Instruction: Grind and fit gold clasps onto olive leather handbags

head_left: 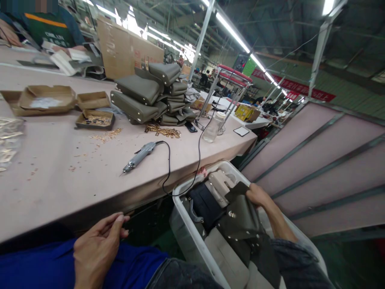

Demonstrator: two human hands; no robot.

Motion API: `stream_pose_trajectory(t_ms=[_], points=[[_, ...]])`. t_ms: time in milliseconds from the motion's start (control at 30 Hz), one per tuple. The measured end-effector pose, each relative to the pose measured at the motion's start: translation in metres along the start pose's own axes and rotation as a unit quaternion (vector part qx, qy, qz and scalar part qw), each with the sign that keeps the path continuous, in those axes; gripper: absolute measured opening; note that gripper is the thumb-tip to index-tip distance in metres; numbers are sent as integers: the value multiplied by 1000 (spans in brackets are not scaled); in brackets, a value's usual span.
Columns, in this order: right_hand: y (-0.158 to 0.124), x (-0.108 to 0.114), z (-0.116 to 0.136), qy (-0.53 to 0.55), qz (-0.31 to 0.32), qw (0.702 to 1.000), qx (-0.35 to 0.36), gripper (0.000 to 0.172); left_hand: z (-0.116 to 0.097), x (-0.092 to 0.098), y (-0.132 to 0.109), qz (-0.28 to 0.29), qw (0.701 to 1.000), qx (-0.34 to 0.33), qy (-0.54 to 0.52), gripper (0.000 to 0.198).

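Note:
My right hand reaches into a white plastic bin beside the table and grips an olive green leather bag piece at its top edge. Black and beige bag pieces lie in the same bin. My left hand rests on my lap over blue cloth, fingers loosely curled, holding nothing. On the pink table an electric screwdriver lies with its black cable running over the edge toward the bin.
A stack of olive green bags sits at the table's far side, with gold metal fittings in front. Cardboard trays of small parts stand left. A clear jar is near the far corner. Another person in green works opposite.

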State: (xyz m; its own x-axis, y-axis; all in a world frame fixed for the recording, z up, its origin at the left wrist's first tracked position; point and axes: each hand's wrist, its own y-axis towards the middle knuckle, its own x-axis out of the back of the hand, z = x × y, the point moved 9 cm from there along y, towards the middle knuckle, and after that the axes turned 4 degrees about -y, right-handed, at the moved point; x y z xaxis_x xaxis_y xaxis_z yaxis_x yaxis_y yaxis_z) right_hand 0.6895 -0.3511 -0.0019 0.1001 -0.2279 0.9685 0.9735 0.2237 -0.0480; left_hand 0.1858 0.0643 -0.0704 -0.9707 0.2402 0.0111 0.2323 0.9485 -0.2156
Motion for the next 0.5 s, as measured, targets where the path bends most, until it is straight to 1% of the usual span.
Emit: stream_pose_trajectory(t_ms=[33,100,167,233,300,367,500], points=[[12,-6,4,-23,25,999,-15,16,0,0,0,1,1000,1,0,57],[37,-24,18,-64,68,995,-41,15,3,-1,1,10,1000,0,-2,57],[59,-50,37,-97,101,989,-55,18,7,-1,3,20,1000,-4,-6,56],[75,-81,58,-123,127,982,-58,23,12,-1,5,26,1000,-5,-8,56],[86,-109,75,-146,144,977,-55,24,16,0,7,25,1000,2,-13,56],[92,-132,86,-161,152,974,-47,24,19,1,9,20,999,16,-23,56],[98,-162,93,-152,164,974,-29,26,23,0,12,15,999,36,-22,57]])
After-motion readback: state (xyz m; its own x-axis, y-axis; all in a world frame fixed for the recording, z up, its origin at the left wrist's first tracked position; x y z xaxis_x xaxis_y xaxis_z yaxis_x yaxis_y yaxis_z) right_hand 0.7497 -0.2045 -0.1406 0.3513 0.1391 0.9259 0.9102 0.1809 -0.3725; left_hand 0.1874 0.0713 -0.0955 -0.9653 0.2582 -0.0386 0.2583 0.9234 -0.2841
